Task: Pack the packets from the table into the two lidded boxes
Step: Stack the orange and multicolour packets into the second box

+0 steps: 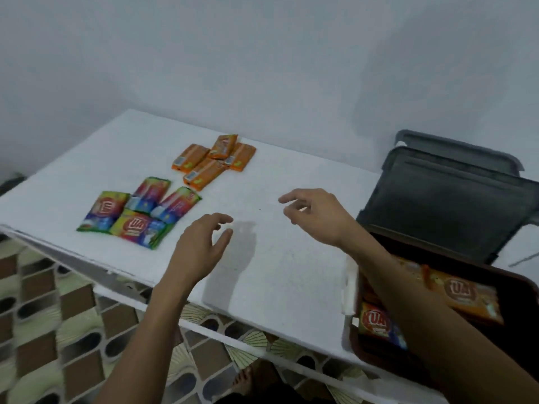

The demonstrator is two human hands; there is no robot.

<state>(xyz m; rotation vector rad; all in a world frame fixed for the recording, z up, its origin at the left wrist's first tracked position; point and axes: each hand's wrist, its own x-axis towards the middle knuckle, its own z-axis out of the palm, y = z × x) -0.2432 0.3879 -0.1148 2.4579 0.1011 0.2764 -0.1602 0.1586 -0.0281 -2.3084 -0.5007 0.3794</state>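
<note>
Over the white table (pixel 291 272), seen from the head camera, both hands hold nothing. The left hand (pixel 201 246) sits near the table's front edge, its fingers loosely curved and its thumb held apart, with its shadow on the tabletop at its 3 o'clock. The right hand (pixel 315 217) lies at the left hand's 2 o'clock, apart from it, with slack fingers spread and pointing toward 9 o'clock.

Four multicoloured packets (pixel 137 211) lie flat in a cluster at the left hand's 10 o'clock, the nearest one close to its fingertips but not touching. Four orange packets (pixel 214 160) lie in a loose heap at the left hand's 12 o'clock and the right hand's 10 o'clock, well apart from both; one rests across the others.

At the right hand's 4 o'clock, under that forearm, a dark brown box (pixel 522 279) stands open just beside the table's right end. Inside it lie an orange packet (pixel 463 293) and a multicoloured packet (pixel 376 322), the forearm partly hiding them. A grey lid (pixel 449 199) stands tilted up at the box's 12 o'clock, with a second grey lid (pixel 455 144) behind it; its box cannot be made out.

Patterned floor tiles (pixel 43 316) show below the table at 7 o'clock.
</note>
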